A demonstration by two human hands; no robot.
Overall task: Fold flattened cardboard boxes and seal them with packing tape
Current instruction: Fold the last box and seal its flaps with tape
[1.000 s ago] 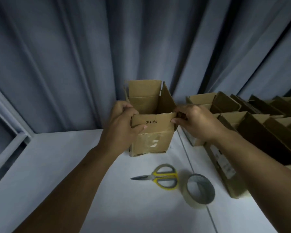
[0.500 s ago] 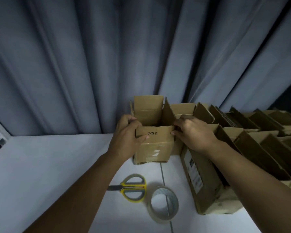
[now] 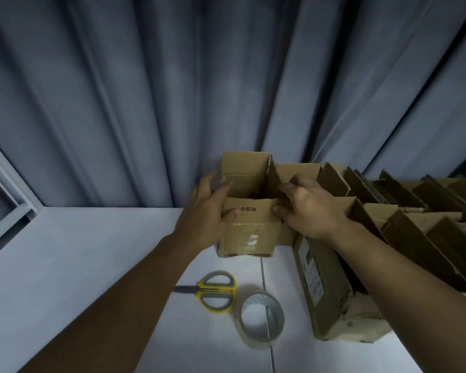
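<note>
A small open-topped cardboard box (image 3: 249, 232) stands upright on the white table (image 3: 65, 265) against the curtain, with clear tape across its front and its top flaps up. My left hand (image 3: 205, 211) lies against the box's left side with fingers fairly straight and the thumb touching the front panel. My right hand (image 3: 304, 208) grips the box's right front corner, fingers curled at the right flap and thumb on the front edge. A roll of clear packing tape (image 3: 262, 317) lies on the table in front of the box.
Yellow-handled scissors (image 3: 215, 292) lie left of the tape roll. Several assembled open boxes (image 3: 404, 216) stand in rows to the right, touching the small box. A larger labelled box (image 3: 315, 281) is under my right forearm. Grey curtain (image 3: 172, 103) hangs behind; a window frame (image 3: 8, 189) is at the left.
My left hand's fingers uncurled from the front flap and now lie straighter along the box's left side. The box has been pushed back beside the row of boxes. The view shifted.
</note>
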